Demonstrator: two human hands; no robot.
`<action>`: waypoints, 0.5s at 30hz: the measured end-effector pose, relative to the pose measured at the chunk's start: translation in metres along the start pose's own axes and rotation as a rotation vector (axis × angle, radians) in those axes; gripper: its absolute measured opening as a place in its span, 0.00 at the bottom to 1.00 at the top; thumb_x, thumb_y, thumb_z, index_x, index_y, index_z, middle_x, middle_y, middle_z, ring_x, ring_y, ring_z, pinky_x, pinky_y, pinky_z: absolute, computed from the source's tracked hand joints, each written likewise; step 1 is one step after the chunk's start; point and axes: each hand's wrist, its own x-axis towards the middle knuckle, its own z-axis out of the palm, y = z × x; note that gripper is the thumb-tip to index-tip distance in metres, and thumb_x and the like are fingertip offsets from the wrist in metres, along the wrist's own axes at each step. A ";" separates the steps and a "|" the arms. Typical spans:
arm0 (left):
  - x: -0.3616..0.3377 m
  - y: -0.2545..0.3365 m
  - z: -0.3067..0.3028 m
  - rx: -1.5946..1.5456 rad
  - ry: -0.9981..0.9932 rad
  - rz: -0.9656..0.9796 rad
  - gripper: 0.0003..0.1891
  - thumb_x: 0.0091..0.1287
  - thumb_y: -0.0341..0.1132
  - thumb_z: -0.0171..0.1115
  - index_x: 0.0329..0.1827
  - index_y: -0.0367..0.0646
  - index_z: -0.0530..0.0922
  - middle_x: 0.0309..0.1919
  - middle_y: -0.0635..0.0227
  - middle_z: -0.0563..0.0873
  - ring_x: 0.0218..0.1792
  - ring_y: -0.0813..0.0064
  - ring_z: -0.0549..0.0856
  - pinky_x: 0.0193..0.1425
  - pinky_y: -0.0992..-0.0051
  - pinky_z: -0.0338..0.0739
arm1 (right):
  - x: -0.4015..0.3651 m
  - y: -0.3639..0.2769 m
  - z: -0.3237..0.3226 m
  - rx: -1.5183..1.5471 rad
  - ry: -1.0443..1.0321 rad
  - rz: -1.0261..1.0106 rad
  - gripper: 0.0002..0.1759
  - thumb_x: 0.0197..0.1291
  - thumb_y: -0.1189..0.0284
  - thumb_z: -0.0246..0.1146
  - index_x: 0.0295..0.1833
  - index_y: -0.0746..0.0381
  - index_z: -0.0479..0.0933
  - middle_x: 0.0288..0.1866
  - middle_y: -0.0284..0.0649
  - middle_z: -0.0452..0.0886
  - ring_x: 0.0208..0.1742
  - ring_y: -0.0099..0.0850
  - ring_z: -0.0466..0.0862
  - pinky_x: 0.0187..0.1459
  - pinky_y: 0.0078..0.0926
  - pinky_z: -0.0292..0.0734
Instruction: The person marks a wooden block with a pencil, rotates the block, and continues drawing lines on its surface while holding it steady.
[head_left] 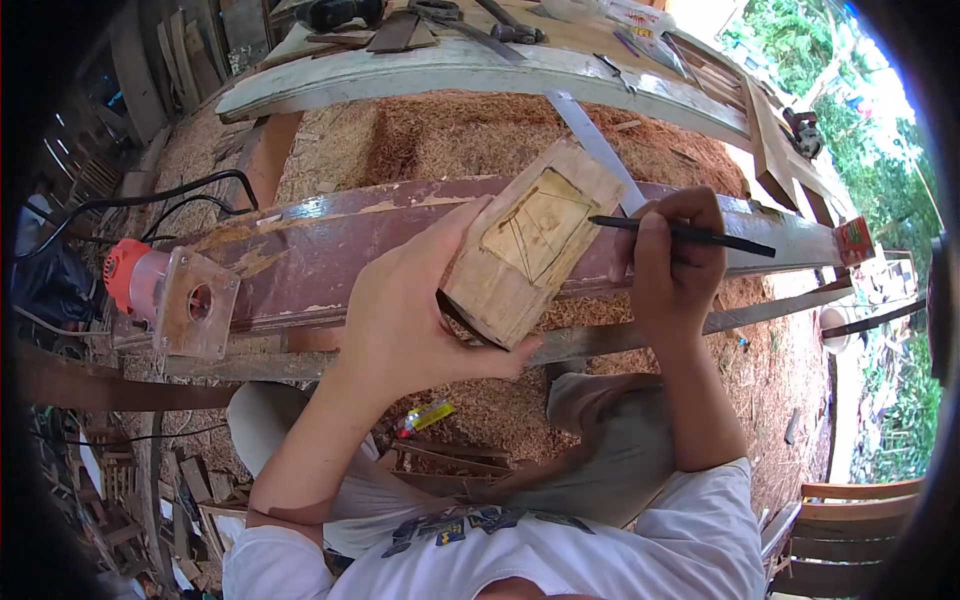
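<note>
A pale wooden block (505, 300) sits tilted in my left hand (405, 300), whose fingers and thumb wrap round its lower left side. Its upper face bears a dark drawn rectangle with slanting lines inside. In my right hand (680, 265) is a slim black pen (715, 238), pinched between thumb and fingers. The pen's tip is at the right edge of the drawn rectangle. Behind the block, a metal ruler (583, 130) slants across toward the bench, its lower end partly hidden by the block and my right hand.
A worn reddish plank bench (380, 225) crosses in front of me. On its left stands an orange router with a clear base (200, 300); a small red box (853, 242) sits at its right end. Beyond, a white-edged table (400, 78) holds a hammer (515, 30). A yellow cutter (425, 418) lies below.
</note>
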 end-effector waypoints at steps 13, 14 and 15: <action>0.000 0.004 -0.002 -0.013 -0.016 -0.046 0.54 0.41 0.44 0.89 0.76 0.36 0.75 0.62 0.52 0.89 0.63 0.57 0.90 0.71 0.64 0.80 | 0.002 0.001 0.004 -0.039 -0.034 -0.095 0.02 0.79 0.80 0.53 0.49 0.63 0.67 0.29 0.35 0.76 0.23 0.19 0.76 0.25 0.19 0.73; 0.000 0.003 -0.003 -0.010 -0.020 -0.040 0.54 0.41 0.44 0.89 0.76 0.36 0.75 0.62 0.52 0.89 0.63 0.57 0.90 0.71 0.64 0.80 | 0.002 0.002 0.004 -0.038 -0.027 -0.099 0.02 0.79 0.80 0.53 0.49 0.63 0.67 0.29 0.35 0.76 0.23 0.19 0.76 0.25 0.19 0.73; 0.000 0.003 -0.002 -0.017 -0.012 -0.035 0.54 0.41 0.45 0.89 0.76 0.36 0.75 0.62 0.52 0.89 0.63 0.56 0.90 0.71 0.64 0.80 | 0.003 0.003 0.003 -0.049 -0.018 -0.075 0.02 0.79 0.80 0.53 0.49 0.63 0.67 0.29 0.35 0.76 0.23 0.19 0.76 0.25 0.19 0.73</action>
